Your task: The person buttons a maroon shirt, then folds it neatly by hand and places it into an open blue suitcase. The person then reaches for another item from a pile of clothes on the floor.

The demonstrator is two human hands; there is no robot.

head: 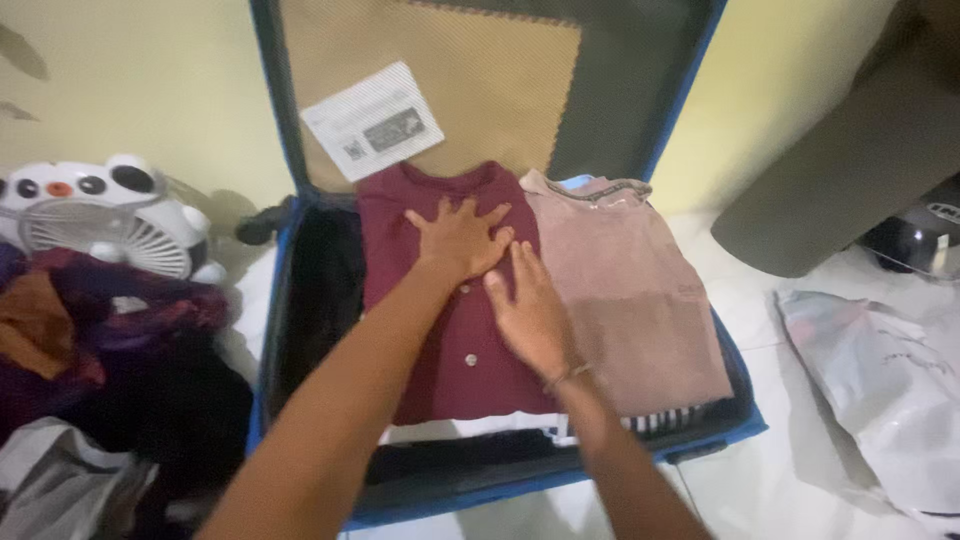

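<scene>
A blue suitcase (268,330) lies open on the floor with its lid propped against the wall. Inside, a folded maroon buttoned shirt (440,350) lies next to a folded dusty-pink garment (630,300). My left hand (458,238) rests flat, fingers spread, on the upper part of the maroon shirt. My right hand (530,315) lies flat on the same shirt near its right edge, beside the pink garment. A thin bracelet circles my right wrist. Neither hand grips anything.
A heap of dark and purple clothes (90,350) lies left of the suitcase, with a small white panda-shaped fan (105,220) behind it. A white plastic bag (880,390) lies on the floor at right. A dark helmet (920,240) and grey upholstery (840,170) sit at far right.
</scene>
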